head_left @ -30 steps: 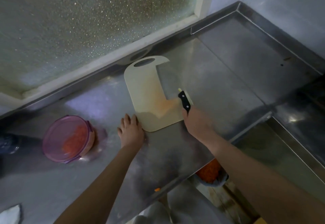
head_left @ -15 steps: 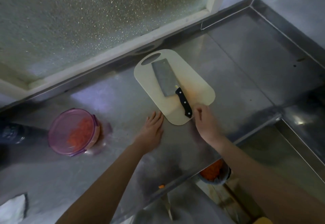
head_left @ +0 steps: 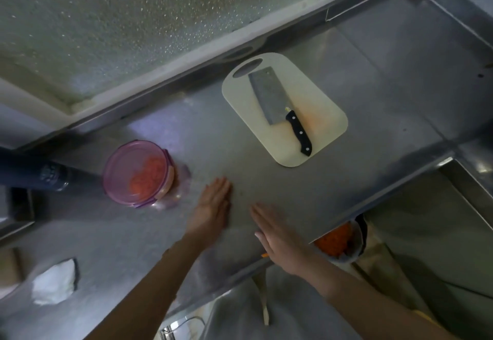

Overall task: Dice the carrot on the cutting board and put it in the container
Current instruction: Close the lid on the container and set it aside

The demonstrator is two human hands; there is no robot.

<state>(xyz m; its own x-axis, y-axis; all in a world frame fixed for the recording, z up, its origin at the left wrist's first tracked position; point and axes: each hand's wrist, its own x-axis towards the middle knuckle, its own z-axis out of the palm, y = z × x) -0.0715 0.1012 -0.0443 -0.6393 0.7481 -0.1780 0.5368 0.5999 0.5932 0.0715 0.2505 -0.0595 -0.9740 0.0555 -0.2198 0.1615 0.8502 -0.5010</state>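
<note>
A cleaver (head_left: 277, 105) with a broad rectangular steel blade and a black riveted handle lies flat on a cream plastic cutting board (head_left: 328, 115), upper centre of the frame, the blade pointing toward the board's oval handle hole. An orange stain marks the board beside the handle; no whole carrot is on it. The board rests on a brushed stainless-steel surface (head_left: 373, 72) with a raised rim, set below a pebbled frosted-glass window (head_left: 133, 19). At centre left, a round translucent purple container (head_left: 137, 173) with its clip lid on holds the diced carrot (head_left: 145, 177), seen through the plastic as a soft orange heap. A dark cylindrical bottle (head_left: 34, 174) stands just beside it at the left edge. At lower centre the person's left hand (head_left: 213, 206) and right hand (head_left: 277, 238) lie palm down on the bare metal, each grip fully spread with fingers straight and holding nothing, both well apart from the board and the container. A crumpled white cloth (head_left: 53, 281) sits at lower left. Below the surface's front edge, lower right, a bowl (head_left: 352, 249) holds more orange pieces.
</note>
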